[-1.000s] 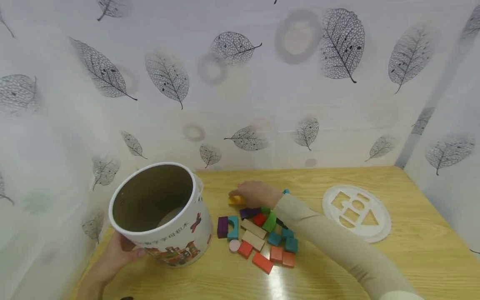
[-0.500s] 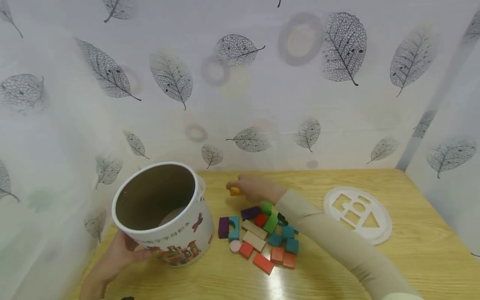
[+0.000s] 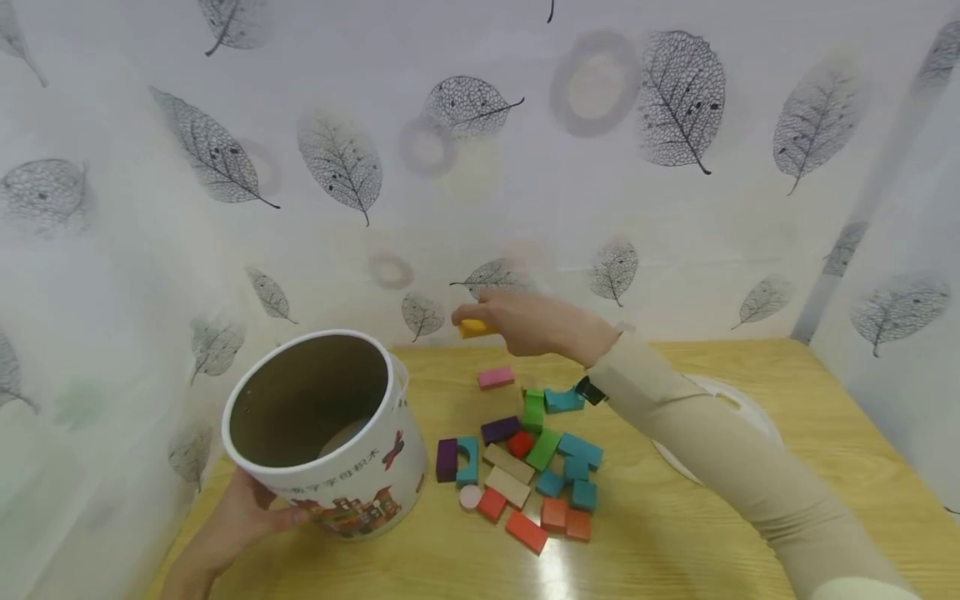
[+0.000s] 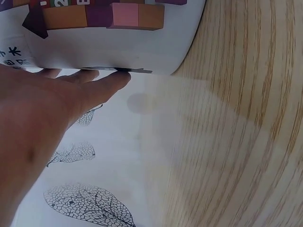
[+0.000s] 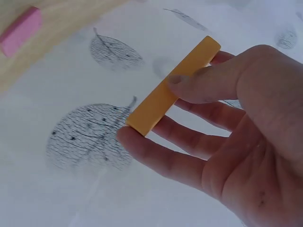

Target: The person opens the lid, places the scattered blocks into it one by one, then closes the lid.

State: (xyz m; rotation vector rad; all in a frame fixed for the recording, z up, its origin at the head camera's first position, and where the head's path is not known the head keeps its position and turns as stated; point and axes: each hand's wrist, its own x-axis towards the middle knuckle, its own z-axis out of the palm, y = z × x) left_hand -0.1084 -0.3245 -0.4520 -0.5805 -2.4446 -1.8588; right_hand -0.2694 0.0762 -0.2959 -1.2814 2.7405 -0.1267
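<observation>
In the head view my left hand [image 3: 232, 521] holds the lower left side of a white printed bucket [image 3: 401, 479], thumb in front and fingers behind. The left wrist view shows those fingers laid along the bucket wall [image 4: 109, 52]. My right hand [image 3: 536, 321] pinches a long yellow block [image 5: 156, 104] between thumb and fingers, raised above the table's back edge. Below it lies a pink block [image 3: 497, 378]. Several blocks lie right of the bucket, among them a purple block [image 3: 500, 430], a green block [image 3: 543, 450] and a red block [image 3: 527, 532].
A white round lid [image 3: 761, 421] with cut-outs lies at the right, partly hidden by my right sleeve [image 3: 712, 454]. A leaf-patterned curtain [image 3: 525, 200] hangs behind the wooden table [image 3: 847, 425]. The bucket's mouth faces up and towards me.
My right hand has lifted the yellow block off the table, up and back, uncovering the pink block. The left hand stays at the bucket.
</observation>
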